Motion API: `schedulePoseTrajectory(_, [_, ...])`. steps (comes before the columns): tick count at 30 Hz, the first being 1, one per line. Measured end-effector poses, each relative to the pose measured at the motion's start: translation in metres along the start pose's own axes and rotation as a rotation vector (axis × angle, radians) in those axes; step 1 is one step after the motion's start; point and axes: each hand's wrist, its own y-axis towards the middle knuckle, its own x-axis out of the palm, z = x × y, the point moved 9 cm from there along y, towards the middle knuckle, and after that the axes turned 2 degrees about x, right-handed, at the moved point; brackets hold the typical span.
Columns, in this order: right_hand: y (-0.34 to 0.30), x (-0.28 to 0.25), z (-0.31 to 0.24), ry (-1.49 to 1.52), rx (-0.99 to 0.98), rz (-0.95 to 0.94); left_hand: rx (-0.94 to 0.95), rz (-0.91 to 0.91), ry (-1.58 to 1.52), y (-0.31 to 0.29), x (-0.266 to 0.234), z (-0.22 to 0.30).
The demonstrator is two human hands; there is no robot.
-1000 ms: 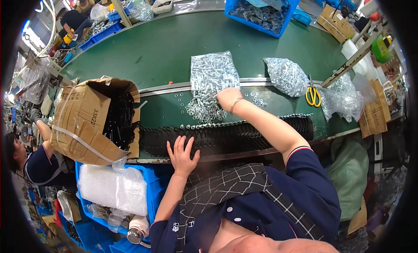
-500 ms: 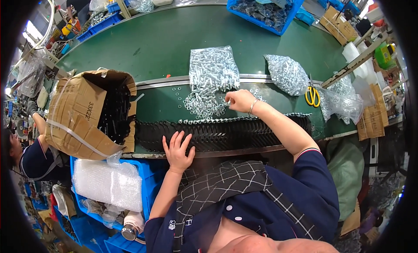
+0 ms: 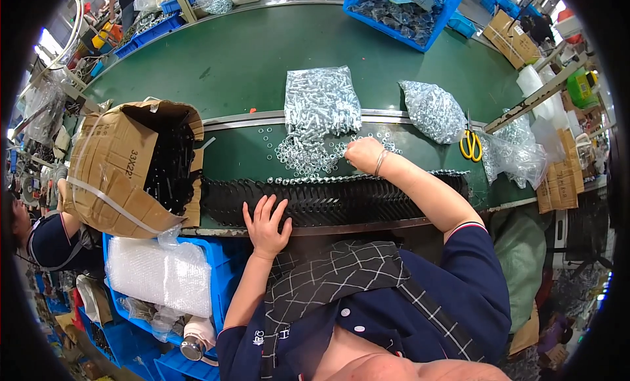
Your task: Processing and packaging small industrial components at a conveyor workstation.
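A long row of slim black parts (image 3: 312, 204) lies side by side along the front edge of the green table, with small silvery pieces (image 3: 387, 175) lined along its far side. My left hand (image 3: 266, 229) rests on the row's left part, fingers spread. Beyond the row, my right hand (image 3: 365, 155) is closed in a pinch beside a loose pile of small metal rings (image 3: 305, 159). Its fingertips hide whatever may be between them. Behind the pile lies a clear bag of silvery bolts (image 3: 321, 99), its contents spilling toward the rings.
An open carton (image 3: 108, 158) with black parts stands at the left. Farther right lie another bag of metal pieces (image 3: 433, 112) and yellow-handled scissors (image 3: 470, 146). A blue bin (image 3: 387, 34) sits at the back; a blue crate with bubble wrap (image 3: 157, 276) stands below the table's front left.
My right hand has shifted slightly right at the ring pile, its fingers more curled. My left hand stays on the black row. At far left, another person has moved slightly.
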Motion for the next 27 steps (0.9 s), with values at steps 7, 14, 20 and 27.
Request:
schedulePoseTrajectory(7, [0.007, 0.003, -0.002, -0.034, 0.066, -0.112, -0.008, 0.016, -0.012, -0.001, -0.002, -0.002])
schedulePoseTrajectory(14, [0.055, -0.084, -0.059, 0.315, 0.070, 0.302, -0.028, 0.028, -0.009, -0.005, -0.006, -0.003])
schedulePoseTrajectory(20, [0.095, -0.072, -0.170, 0.181, -0.250, 0.525, -0.018, 0.015, 0.003, -0.004, -0.004, -0.003])
schedulePoseTrajectory(27, [0.098, -0.052, -0.187, 0.157, -0.437, 0.585, -0.034, 0.026, -0.015, -0.006, -0.005, -0.005])
